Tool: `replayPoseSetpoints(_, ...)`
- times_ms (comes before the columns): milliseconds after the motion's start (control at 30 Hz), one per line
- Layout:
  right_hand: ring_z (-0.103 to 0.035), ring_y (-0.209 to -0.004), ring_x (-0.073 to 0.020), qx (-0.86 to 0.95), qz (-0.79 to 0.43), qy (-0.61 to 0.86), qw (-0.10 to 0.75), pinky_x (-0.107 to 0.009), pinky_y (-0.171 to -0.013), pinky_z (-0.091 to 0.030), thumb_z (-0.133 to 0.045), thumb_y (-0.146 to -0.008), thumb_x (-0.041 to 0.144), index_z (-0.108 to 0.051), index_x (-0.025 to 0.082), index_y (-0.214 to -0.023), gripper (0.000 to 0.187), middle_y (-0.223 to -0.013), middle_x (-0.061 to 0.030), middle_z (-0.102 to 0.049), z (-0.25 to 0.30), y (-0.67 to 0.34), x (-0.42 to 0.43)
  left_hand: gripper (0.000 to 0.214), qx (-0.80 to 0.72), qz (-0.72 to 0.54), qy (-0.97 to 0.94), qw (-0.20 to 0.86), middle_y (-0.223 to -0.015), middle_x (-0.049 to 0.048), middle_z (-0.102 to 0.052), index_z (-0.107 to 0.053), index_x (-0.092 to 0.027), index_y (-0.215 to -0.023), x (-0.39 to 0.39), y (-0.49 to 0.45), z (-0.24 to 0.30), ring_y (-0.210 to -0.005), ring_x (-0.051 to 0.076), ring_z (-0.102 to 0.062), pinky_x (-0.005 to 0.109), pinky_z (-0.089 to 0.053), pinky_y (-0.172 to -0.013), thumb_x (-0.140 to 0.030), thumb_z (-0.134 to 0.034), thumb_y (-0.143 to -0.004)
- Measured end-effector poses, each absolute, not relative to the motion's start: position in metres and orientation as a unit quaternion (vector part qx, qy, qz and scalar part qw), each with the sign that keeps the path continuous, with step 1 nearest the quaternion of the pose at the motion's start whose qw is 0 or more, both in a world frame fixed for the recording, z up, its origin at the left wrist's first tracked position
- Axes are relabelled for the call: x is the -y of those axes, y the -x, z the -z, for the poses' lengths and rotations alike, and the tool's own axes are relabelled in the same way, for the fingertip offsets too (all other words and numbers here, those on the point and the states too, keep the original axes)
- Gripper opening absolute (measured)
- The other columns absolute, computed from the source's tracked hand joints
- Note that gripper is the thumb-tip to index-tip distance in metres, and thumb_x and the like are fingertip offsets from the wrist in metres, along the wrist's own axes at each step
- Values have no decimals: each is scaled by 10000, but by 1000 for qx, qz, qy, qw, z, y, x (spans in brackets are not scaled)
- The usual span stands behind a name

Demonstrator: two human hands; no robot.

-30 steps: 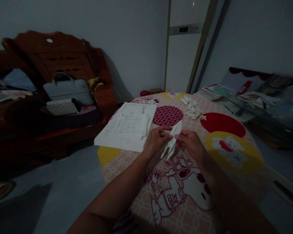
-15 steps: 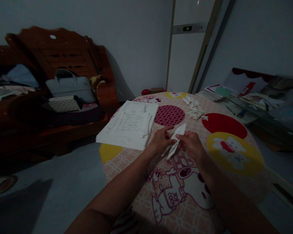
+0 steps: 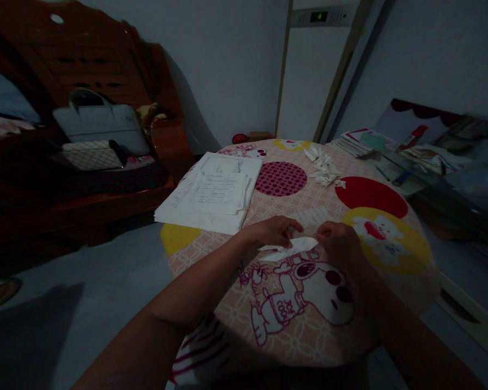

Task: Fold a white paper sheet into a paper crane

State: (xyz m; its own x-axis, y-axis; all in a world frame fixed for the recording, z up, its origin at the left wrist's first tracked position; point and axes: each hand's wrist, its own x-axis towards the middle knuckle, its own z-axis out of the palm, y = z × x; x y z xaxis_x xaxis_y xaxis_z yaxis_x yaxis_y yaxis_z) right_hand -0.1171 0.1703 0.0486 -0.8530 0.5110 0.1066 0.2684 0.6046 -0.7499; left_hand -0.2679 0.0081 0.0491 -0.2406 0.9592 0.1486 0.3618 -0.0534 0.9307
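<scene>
A folded strip of white paper [image 3: 296,248] lies almost level just above or on the patterned tablecloth [image 3: 305,336], pointed at its right end. My left hand [image 3: 273,232] is over its left part, thumb and fingers closed on the paper. At the pointed right end, the curled fingers of my right hand [image 3: 338,242] pinch the tip; the contact itself is partly hidden. Beyond my hands lies a pile of folded white paper pieces [image 3: 323,167]. Left of them rests a stack of white sheets [image 3: 211,195] with handwriting on the top ones.
The round table stands by a wall. On its left is a carved wooden chair [image 3: 93,59] holding a grey bag [image 3: 101,124] and a quilted pouch [image 3: 91,155]. At the right, a glass-topped surface bears papers [image 3: 352,145] and a red object [image 3: 415,136].
The folded paper has turned from upright and slanted to nearly flat and sideways. My right hand has shifted from its middle to its right tip. The view has tilted down slightly.
</scene>
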Motion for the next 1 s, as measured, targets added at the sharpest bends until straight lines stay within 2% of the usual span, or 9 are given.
replayPoseSetpoints(67, -602, -721, -213, 924, -273, 126, 237, -331, -664, -460, -644, -680, 171, -657, 179, -673, 16, -731, -76, -657, -53, 118, -167, 494, -636, -464, -564, 249, -572, -28, -644, -732, -237, -956, -8, 266, -49, -467, 123, -558, 208, -387, -486, -28, -742, -509)
replayPoseSetpoints(100, -601, -761, -222, 935, -242, 77, 246, -344, -699, -459, -633, -712, 173, -671, 174, -723, 40, -773, -86, -658, -54, 119, -164, 504, -645, -446, -577, 228, -584, -27, -645, -724, -239, -985, -8, 265, -49, -474, 122, -556, 206, -380, -489, -30, -733, -526)
replayPoseSetpoints(200, -592, -717, -187, 945, -269, -27, 185, -316, -670, -458, -616, -786, 172, -674, 175, -794, 58, -796, -66, -646, -53, 122, -151, 499, -662, -404, -606, 173, -628, -16, -657, -700, -232, -1044, -7, 261, -48, -505, 126, -563, 204, -364, -496, -41, -704, -582)
replayPoseSetpoints(300, -599, -760, -187, 939, -294, -93, 152, -315, -691, -467, -646, -792, 162, -673, 179, -845, 62, -846, -61, -640, -43, 124, -146, 454, -668, -405, -610, 134, -652, -6, -670, -699, -230, -1037, -5, 261, -48, -532, 134, -579, 206, -369, -516, -67, -700, -613)
replayPoseSetpoints(400, -594, -816, -205, 941, -268, -131, 157, -331, -730, -469, -640, -824, 183, -690, 177, -856, 60, -852, -71, -633, -32, 125, -147, 468, -681, -400, -591, 165, -685, 11, -678, -702, -217, -1061, 4, 265, -52, -578, 145, -589, 219, -390, -554, -73, -697, -615)
replayPoseSetpoints(567, -554, -788, -184, 957, -154, -160, 187, -297, -701, -441, -498, -923, 168, -703, 177, -834, 223, -815, -73, -622, -26, 120, -145, 492, -705, -409, -526, 244, -832, 43, -680, -696, -187, -1106, 36, 270, -54, -690, 146, -581, 229, -416, -626, -60, -664, -632)
replayPoseSetpoints(767, -517, -770, -204, 951, -16, -221, 217, -312, -673, -425, -455, -922, 114, -672, 110, -902, 218, -817, -102, -625, -22, 114, -139, 364, -740, -377, -511, 219, -813, 11, -665, -690, -156, -1080, 52, 258, -42, -708, 121, -573, 225, -423, -679, -103, -616, -728)
replayPoseSetpoints(867, -509, -758, -213, 945, 13, -238, 222, -314, -640, -412, -450, -901, 79, -660, 77, -952, 216, -815, -115, -622, -23, 112, -138, 235, -762, -347, -513, 190, -838, 23, -695, -717, -158, -993, 46, 255, -37, -750, 136, -605, 237, -429, -719, -161, -631, -774)
replayPoseSetpoints(1000, -507, -755, -212, 944, 20, -236, 229, -316, -633, -403, -458, -891, 64, -654, 72, -965, 210, -814, -112, -620, -23, 111, -136, 155, -777, -336, -496, 194, -782, 7, -701, -723, -166, -914, 38, 254, -39, -730, 136, -613, 222, -419, -678, -187, -630, -791)
